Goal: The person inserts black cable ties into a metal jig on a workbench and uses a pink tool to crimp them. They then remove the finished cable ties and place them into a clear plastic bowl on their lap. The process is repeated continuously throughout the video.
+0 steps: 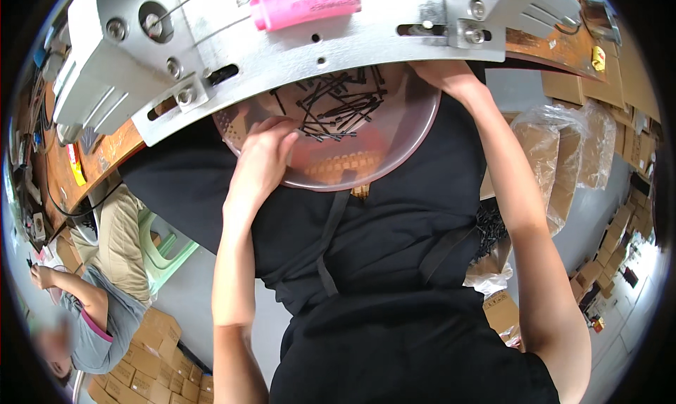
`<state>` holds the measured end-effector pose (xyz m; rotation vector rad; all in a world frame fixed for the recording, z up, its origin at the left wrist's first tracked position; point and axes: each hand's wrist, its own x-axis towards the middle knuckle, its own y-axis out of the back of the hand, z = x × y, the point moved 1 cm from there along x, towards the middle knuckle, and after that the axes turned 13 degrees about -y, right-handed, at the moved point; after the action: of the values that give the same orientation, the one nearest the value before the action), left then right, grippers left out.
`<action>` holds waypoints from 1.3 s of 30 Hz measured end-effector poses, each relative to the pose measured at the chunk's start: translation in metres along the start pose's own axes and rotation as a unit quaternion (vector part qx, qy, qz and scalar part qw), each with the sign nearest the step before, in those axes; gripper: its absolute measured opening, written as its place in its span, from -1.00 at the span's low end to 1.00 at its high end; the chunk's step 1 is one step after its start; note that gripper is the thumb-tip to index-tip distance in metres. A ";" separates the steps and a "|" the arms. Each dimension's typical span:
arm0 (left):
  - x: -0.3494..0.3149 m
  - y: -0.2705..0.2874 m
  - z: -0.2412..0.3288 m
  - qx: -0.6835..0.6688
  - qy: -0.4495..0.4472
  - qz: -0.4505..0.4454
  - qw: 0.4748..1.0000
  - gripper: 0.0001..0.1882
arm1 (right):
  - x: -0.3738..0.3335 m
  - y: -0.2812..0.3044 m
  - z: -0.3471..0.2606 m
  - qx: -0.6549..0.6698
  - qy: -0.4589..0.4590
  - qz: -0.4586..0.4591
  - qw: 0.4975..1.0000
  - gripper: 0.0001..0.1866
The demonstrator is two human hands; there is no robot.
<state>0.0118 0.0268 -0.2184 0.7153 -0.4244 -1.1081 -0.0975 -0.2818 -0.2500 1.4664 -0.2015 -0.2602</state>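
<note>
A see-through pinkish plastic basin (405,166) rests over my lap, partly under the edge of a metal machine. Inside it lies a loose heap of thin black rod-like parts (345,108), some with a thicker end. My left hand (264,150) reaches over the basin's near left rim, its fingers curled at the left side of the heap. Whatever those fingertips pinch, if anything, is too small to make out. At the basin's far right rim is my right hand (445,76); the metal plate and the rim hide its fingers.
The silver machine plate (317,48) spans the top, carrying a pink cylinder (306,4). Wooden bench parts (113,154) show beside it. Cardboard boxes and clear plastic wrap (556,122) stand at right. A seated person (105,319) works at left, near a green stool (165,252).
</note>
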 end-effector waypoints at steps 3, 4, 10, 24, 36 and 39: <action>0.041 -0.032 -0.009 -0.031 0.040 -0.114 0.992 -0.80 | -0.020 0.014 0.000 0.287 -0.069 -0.039 0.955 -0.81; 0.050 -0.048 -0.015 -0.017 0.033 -0.109 0.993 -0.79 | -0.025 0.024 -0.003 0.364 -0.102 -0.069 0.923 -0.82; 0.071 -0.136 -0.044 0.201 -0.067 -0.043 0.976 -0.72 | -0.051 0.013 0.007 0.542 -0.213 -0.071 0.809 -0.80; 0.086 -0.073 -0.173 -0.160 0.118 -0.079 0.977 -0.81 | -0.066 -0.009 0.018 0.660 -0.234 -0.097 0.707 -0.76; 0.095 -0.039 -0.122 -0.155 0.142 -0.023 0.977 -0.76 | -0.068 -0.010 0.023 0.698 -0.210 -0.112 0.676 -0.81; 0.096 -0.041 -0.131 0.049 0.099 -0.044 0.993 -0.71 | -0.068 -0.007 0.021 0.709 -0.206 -0.131 0.661 -0.83</action>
<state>0.1066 -0.0312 -0.3431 0.9286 -0.2810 -1.0929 -0.1690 -0.2819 -0.2529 3.0185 -0.6629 -0.7866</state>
